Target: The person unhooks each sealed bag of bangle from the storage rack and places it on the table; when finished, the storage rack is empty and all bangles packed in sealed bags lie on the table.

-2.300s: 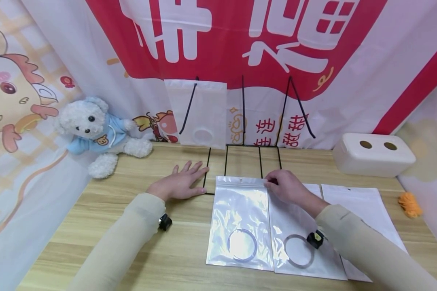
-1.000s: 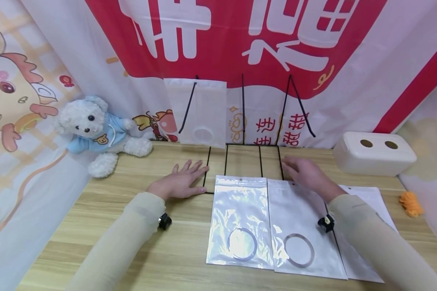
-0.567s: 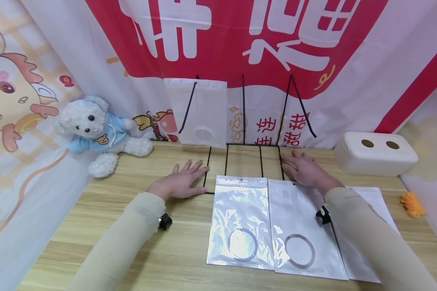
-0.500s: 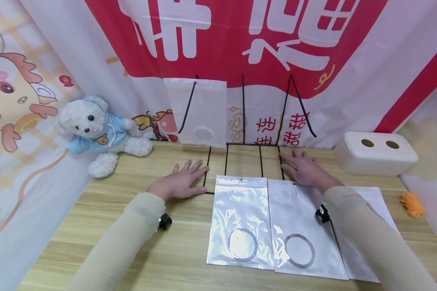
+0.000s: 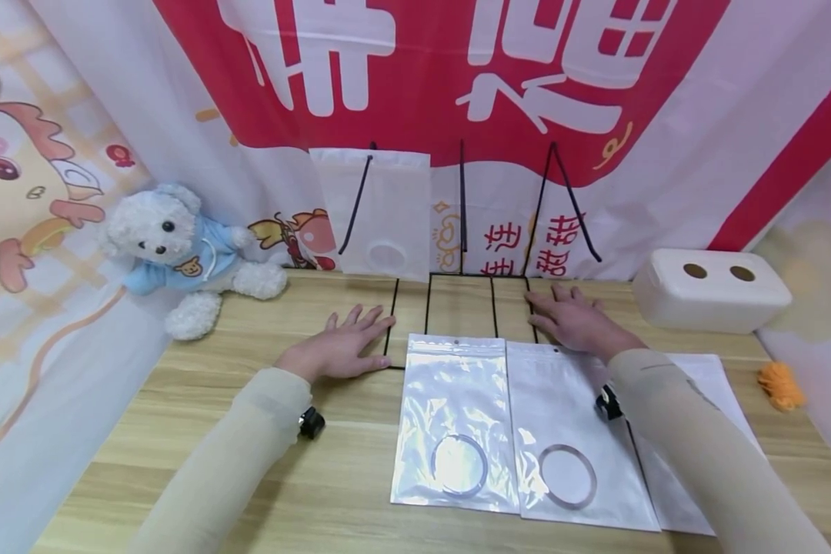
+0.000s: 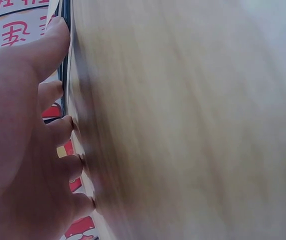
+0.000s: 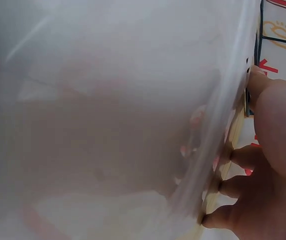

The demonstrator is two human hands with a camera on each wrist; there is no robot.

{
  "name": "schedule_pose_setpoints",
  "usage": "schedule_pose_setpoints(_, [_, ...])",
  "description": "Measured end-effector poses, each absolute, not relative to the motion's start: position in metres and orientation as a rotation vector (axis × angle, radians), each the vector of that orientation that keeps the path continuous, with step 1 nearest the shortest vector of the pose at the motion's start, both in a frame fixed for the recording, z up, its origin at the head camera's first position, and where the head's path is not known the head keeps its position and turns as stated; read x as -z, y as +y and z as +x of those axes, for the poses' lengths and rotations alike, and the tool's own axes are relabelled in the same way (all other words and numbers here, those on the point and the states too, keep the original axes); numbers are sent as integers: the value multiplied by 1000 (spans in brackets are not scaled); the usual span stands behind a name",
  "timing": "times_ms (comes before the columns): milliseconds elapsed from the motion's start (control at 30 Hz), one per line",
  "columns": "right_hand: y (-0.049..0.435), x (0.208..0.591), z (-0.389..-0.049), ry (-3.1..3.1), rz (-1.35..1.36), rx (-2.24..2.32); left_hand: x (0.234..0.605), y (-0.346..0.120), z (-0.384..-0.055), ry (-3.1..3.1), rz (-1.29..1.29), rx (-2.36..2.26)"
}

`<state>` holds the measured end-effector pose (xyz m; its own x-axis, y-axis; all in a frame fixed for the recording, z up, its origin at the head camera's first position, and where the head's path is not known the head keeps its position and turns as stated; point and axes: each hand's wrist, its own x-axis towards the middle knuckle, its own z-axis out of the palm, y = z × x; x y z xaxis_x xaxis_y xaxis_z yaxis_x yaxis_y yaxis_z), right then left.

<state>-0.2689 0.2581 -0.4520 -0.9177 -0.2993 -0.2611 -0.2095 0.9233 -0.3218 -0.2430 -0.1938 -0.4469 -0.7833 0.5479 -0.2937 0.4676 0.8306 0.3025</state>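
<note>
Since the earlier frames, your right hand [image 5: 573, 322] had moved from the bags' top edge to three o'clock of the black rack [image 5: 495, 304]; your left hand [image 5: 338, 345] stayed at nine. Both lay spread, gripping nothing. Three plastic bags [image 5: 568, 415] lay from six to four o'clock; another bag [image 5: 375, 211] hung at ten. Only the wrist views showed the undersides of your fingers.
</note>
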Motion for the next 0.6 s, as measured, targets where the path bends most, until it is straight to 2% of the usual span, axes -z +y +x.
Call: schedule_pose_setpoints(600, [258,459,-273,2770,-346,397,438,-196,-246,2685,773,-421])
